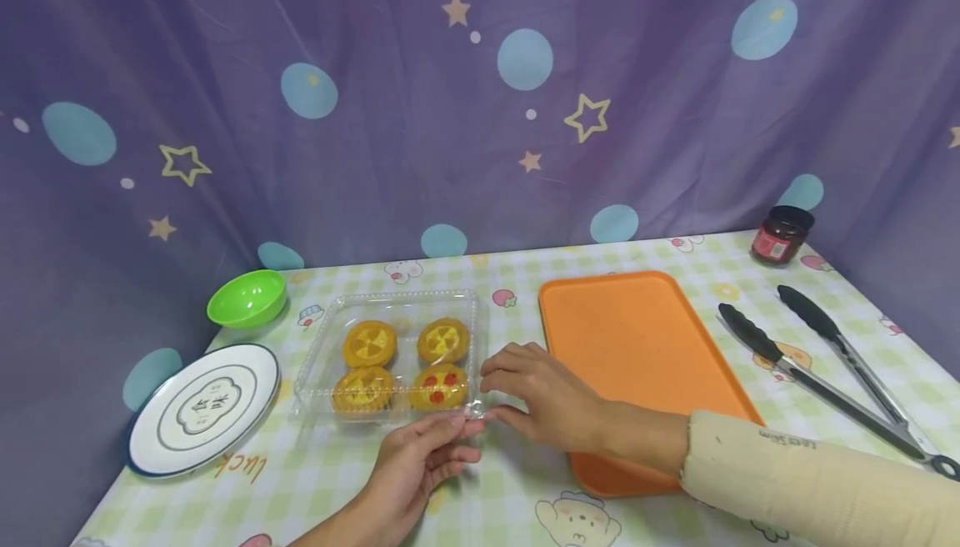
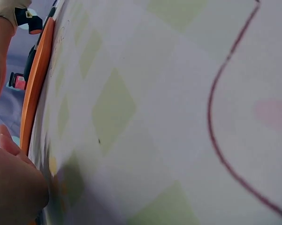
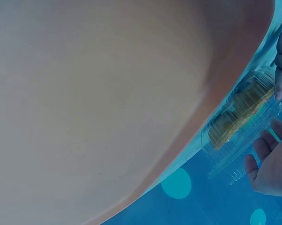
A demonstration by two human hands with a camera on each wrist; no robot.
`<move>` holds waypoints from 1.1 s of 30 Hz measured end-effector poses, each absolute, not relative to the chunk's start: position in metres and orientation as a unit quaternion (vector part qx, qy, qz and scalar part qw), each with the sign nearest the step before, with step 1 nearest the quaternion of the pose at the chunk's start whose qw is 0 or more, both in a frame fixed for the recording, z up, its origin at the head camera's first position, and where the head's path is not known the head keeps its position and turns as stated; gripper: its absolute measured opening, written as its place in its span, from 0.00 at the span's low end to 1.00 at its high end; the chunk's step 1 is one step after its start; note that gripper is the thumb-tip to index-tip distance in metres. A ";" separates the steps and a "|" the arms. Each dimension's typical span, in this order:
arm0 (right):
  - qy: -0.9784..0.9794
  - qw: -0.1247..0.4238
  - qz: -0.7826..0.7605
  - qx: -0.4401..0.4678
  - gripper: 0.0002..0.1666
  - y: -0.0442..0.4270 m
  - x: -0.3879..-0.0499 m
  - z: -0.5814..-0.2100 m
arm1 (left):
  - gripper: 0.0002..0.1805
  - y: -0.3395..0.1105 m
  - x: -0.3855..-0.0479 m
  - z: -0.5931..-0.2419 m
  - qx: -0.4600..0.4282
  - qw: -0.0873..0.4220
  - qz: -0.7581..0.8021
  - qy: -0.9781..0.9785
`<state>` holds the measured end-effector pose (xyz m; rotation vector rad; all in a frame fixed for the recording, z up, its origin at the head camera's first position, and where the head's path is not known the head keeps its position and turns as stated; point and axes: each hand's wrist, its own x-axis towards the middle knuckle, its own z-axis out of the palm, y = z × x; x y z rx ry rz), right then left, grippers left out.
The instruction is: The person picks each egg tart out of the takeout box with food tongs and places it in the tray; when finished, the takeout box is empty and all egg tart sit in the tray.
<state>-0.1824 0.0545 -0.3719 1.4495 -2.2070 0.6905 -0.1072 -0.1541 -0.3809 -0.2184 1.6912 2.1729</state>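
While both hands meet at the near right corner, the left hand pinches the rim of the clear box there between thumb and fingers, likely because that edge sticks out enough to grip. And over from the side comes the right hand, fingers loosely bent, thumb and fingertips apart, close at that corner; whether it has hold of the plastic, I can't tell. The box sits left of centre on the cloth, just beside the orange tray, a placing that looks meant to keep both within reach. Now the textures: thin, glossy plastic with a ribbed rim, and inside, four round golden tarts in two rows, the near right one dotted red. Smooth and flat, the tray shows rounded corners and a raised lip. Over on the left, a glossy white plate and a shiny green bowl; far right, metal tongs lie spread, black tips pointing away, near a dark, squat jar.
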 end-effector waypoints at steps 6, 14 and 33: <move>-0.795 0.205 0.235 0.520 0.10 0.053 -0.181 -0.371 | 0.24 -0.149 -0.106 -0.380 -0.096 0.165 0.766 0.614; -0.795 0.205 0.188 0.539 0.08 0.053 -0.181 -0.365 | 0.22 -0.142 -0.103 -0.378 -0.131 0.125 0.767 0.616; -0.761 0.229 0.157 0.586 0.02 0.045 -0.181 -0.360 | 0.13 -0.138 -0.102 -0.381 -0.127 0.089 0.768 0.621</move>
